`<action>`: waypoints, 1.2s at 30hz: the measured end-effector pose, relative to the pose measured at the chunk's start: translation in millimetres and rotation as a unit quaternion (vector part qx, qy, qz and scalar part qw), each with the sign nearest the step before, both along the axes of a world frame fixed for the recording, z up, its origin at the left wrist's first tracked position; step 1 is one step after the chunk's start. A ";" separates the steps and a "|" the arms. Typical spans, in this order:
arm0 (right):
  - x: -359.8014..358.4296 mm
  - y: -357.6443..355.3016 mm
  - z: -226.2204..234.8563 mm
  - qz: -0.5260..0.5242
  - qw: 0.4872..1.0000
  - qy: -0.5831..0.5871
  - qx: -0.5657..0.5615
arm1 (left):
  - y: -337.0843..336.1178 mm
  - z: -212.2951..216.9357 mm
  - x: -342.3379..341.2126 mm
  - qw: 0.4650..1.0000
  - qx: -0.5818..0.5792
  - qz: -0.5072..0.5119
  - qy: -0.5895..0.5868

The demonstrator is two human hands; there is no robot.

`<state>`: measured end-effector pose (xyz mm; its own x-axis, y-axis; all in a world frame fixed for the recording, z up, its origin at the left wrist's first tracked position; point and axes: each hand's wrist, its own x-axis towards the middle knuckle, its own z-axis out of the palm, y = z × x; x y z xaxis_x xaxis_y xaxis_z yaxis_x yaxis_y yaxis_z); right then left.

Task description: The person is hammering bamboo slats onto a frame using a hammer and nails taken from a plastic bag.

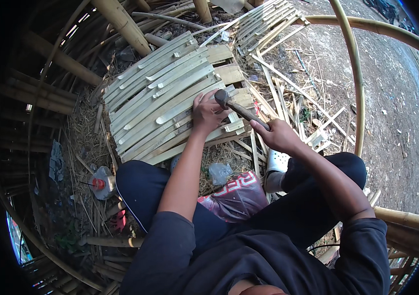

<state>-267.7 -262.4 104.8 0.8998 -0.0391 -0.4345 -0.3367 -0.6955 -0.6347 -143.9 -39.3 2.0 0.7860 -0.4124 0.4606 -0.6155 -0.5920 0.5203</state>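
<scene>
My right hand (277, 136) grips the wooden handle of a hammer (241, 110). The dark hammer head is just above the fingers of my left hand (207, 114). That hand rests on a panel of split bamboo slats (158, 105), near its right end, with fingers bent and drawn together. Whatever is between those fingers is too small or hidden to make out. The pale slats lie side by side, several with curled or notched ends, over wider crosswise bamboo strips (229, 73) that show along the right edge.
Another slatted bamboo panel (268, 22) lies at the far side. Loose bamboo offcuts (280, 93) litter the ground at right. A curved bamboo pole (353, 73) rises at right. A clear container with a red cap (100, 183) stands left of my knee; a crumpled plastic bag (220, 173) lies between my legs.
</scene>
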 end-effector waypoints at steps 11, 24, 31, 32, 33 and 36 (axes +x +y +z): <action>3.1 -1.1 0.6 -0.052 0.998 0.020 -0.023 | -2.5 2.9 10.4 1.000 -0.008 -0.014 -0.020; 5.0 -0.4 16.9 -0.019 0.998 0.021 -0.048 | -1.0 4.7 11.3 1.000 -0.016 -0.011 0.000; -0.5 4.9 25.3 0.001 0.999 -0.010 -0.030 | -0.3 1.3 11.1 0.999 -0.014 0.001 0.038; 2.6 5.0 19.1 -0.001 0.998 -0.002 -0.061 | -1.3 1.6 12.6 0.999 -0.041 -0.006 0.012; 4.8 3.8 15.3 -0.003 0.996 0.007 -0.091 | -1.0 2.1 13.8 0.999 -0.034 -0.032 0.017; 7.2 -2.4 19.0 -0.006 0.997 0.016 -0.077 | 6.1 8.0 13.3 0.991 0.030 -0.040 0.124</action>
<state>-260.5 -264.8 123.8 0.8848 -0.1172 -0.4510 -0.3633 -0.7796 -0.5101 -130.5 -33.2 10.0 0.8356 -0.4991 0.2294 -0.5191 -0.5809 0.6270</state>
